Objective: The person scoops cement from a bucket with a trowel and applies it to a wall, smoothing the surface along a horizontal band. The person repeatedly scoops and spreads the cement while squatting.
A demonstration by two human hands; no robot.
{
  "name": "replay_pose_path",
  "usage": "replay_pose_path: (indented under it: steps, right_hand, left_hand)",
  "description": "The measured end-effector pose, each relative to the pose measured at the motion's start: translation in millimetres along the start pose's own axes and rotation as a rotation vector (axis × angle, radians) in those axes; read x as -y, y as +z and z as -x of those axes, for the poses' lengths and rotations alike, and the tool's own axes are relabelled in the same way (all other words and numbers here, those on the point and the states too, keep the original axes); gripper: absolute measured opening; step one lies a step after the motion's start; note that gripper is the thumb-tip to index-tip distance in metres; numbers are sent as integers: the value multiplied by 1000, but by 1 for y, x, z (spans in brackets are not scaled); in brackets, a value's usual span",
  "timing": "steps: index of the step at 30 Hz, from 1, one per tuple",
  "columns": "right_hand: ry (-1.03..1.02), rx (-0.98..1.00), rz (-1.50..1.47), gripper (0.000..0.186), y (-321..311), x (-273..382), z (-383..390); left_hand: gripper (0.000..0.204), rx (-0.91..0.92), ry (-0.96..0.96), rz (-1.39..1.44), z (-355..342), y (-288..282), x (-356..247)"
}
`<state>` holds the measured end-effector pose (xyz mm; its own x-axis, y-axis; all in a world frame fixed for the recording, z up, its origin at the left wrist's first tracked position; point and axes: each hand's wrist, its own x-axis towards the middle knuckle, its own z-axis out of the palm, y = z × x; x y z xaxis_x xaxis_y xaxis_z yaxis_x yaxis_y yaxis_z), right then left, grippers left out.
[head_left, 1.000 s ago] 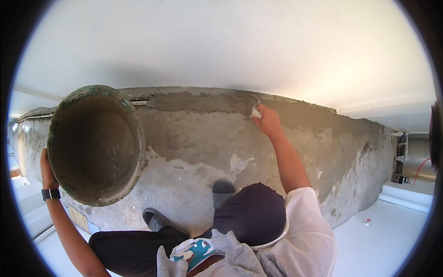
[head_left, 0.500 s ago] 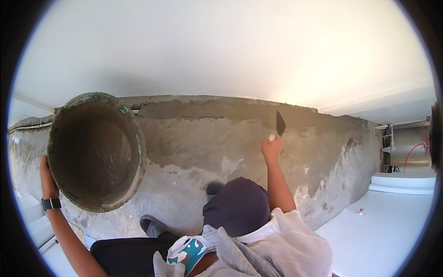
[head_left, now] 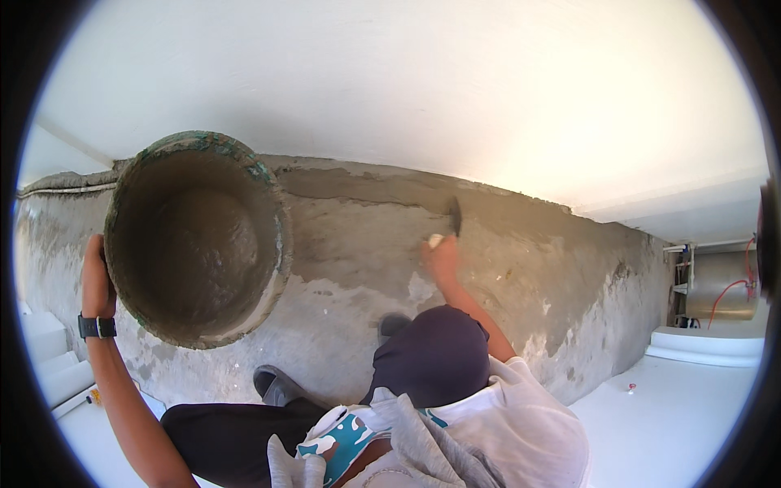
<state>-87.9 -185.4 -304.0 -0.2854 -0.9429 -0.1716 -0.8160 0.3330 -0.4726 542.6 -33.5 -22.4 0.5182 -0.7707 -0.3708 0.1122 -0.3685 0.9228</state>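
Note:
A large mortar-crusted bucket (head_left: 281, 281) stands at the left, its mouth facing up and grey wet mortar coating its inside. My left hand (head_left: 98, 281), with a dark watch at the wrist, grips the bucket's left side; some fingers are hidden against it. In my right hand (head_left: 443, 262) is the pale handle of a small trowel, closed in my fingers. The trowel's dark blade (head_left: 455, 218) points away from me, over the band of wet mortar (head_left: 374, 183) along the foot of the white wall. Blur keeps me from telling whether the blade touches it.
The white wall (head_left: 407, 81) rises along the far side. Pipes (head_left: 65, 191) run along its foot at the far left. My shoe (head_left: 277, 382) and bent knees are close by. A white surface (head_left: 651, 423) lies at the right, with red tubing (head_left: 728, 286) beyond.
My right hand has moved the trowel left along the mortar band, and its blade has turned more edge-on. My left hand stays on the bucket; the view has shifted slightly.

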Motion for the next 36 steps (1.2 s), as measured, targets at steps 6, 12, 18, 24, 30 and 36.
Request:
replay_pose_path:
  steps: [6, 12, 18, 24, 30, 36]
  right_hand:
    - [-129, 162, -192, 47, 20, 72, 51]
    - [-142, -19, -290, 44, 0, 55, 21]
    - [-58, 96, -149, 45, 19, 83, 17]
    - [-197, 192, -291, 44, 46, 115, 36]
    - [-84, -49, -174, 45, 15, 77, -6]
    - [-139, 167, -88, 42, 33, 103, 12]
  left_hand:
    - [35, 4, -8, 17, 7, 16, -7]
    - [34, -74, -19, 0, 8, 18, -9]
    - [32, -31, 38, -52, 4, 8, -7]
    - [32, -83, 24, -95, 10, 14, -11]
    - [32, -76, 17, -52, 16, 19, -13]
    - [33, -81, -6, -26, 19, 28, -18]
